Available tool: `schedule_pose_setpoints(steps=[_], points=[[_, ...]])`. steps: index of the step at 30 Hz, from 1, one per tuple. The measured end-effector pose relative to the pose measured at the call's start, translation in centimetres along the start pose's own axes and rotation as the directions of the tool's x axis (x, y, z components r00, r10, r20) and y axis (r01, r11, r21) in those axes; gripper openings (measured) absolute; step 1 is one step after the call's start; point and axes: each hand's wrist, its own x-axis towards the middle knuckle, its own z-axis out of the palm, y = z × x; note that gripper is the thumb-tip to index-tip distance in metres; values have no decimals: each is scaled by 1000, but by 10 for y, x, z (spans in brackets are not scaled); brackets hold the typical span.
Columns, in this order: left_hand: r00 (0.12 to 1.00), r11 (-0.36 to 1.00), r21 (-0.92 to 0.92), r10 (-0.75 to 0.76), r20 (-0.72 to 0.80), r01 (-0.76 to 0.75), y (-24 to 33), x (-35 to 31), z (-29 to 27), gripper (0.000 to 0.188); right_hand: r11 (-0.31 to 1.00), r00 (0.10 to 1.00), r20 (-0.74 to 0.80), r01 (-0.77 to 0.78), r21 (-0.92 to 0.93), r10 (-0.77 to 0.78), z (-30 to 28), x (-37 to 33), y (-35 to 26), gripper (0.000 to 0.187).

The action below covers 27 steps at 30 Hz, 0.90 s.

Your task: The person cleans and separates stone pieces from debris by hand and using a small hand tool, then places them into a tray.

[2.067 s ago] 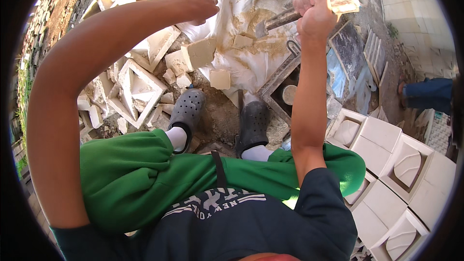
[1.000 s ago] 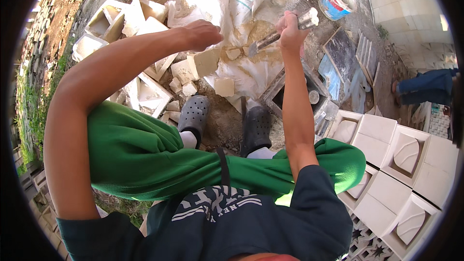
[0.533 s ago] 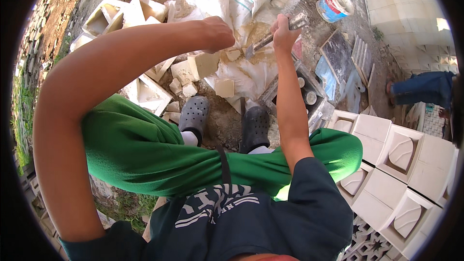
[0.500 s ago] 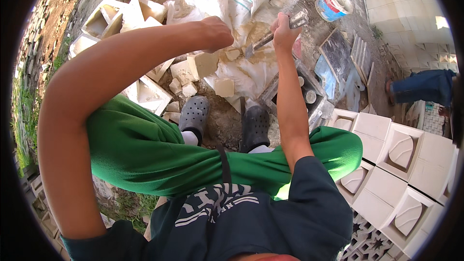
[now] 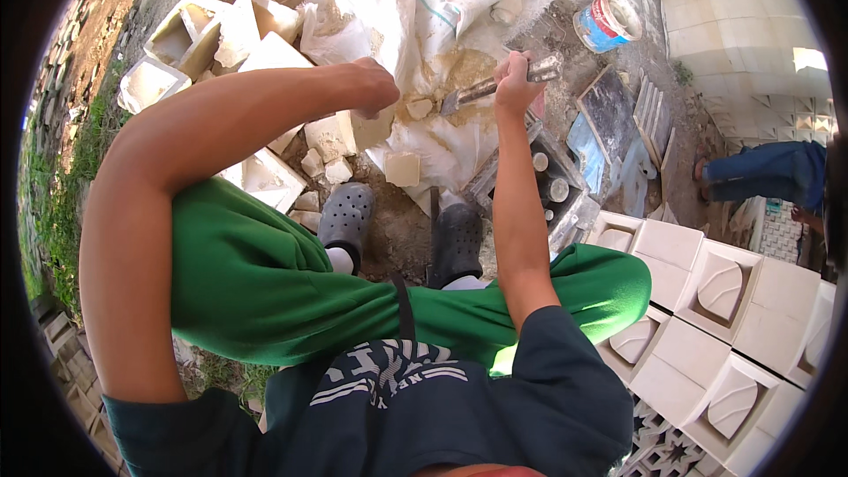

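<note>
My right hand is closed round a long, crusted hand tool with a flat grey blade, which points left and slightly down over a stained white sack. My left hand is curled into a fist, its fingers turned down and hidden, so what it may hold cannot be made out. Just below that fist is a broken cream block. A small chunk lies near the blade, and a squarer piece sits on the sack closer to my feet.
Broken hollow cream blocks are heaped at the left. A blue, red and white bucket stands at the far right, beyond dark boards and a grey box mould. Patterned blocks are stacked right; a person's blue-clad leg shows beyond.
My left hand has moved left and down, nearer the broken block. The tool in my right hand has tilted flatter, and that hand has come slightly nearer. The whole view has shifted a little.
</note>
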Motion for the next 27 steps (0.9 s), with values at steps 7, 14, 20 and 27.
schedule_pose_setpoints(steps=[7, 14, 20, 27], points=[[999, 998, -48, 46, 3, -46, 6, -6, 9, 33, 993, 991, -93, -93, 70, 99, 22, 7, -70, 25], [999, 999, -32, 22, 44, -20, -4, -10, 10, 32, 990, 993, -35, -108, 92, 111, 1, 21, -47, 9], [1000, 999, -38, 2, 25, -1, 3, -11, 11, 32, 997, 995, -55, -83, 5, 83, -14, 11, 0, 9], [1000, 996, -85, 2, 21, 0, -3, -20, 21, 37, 994, 996, -80, -40, 106, 49, 14, 16, -85, 7]])
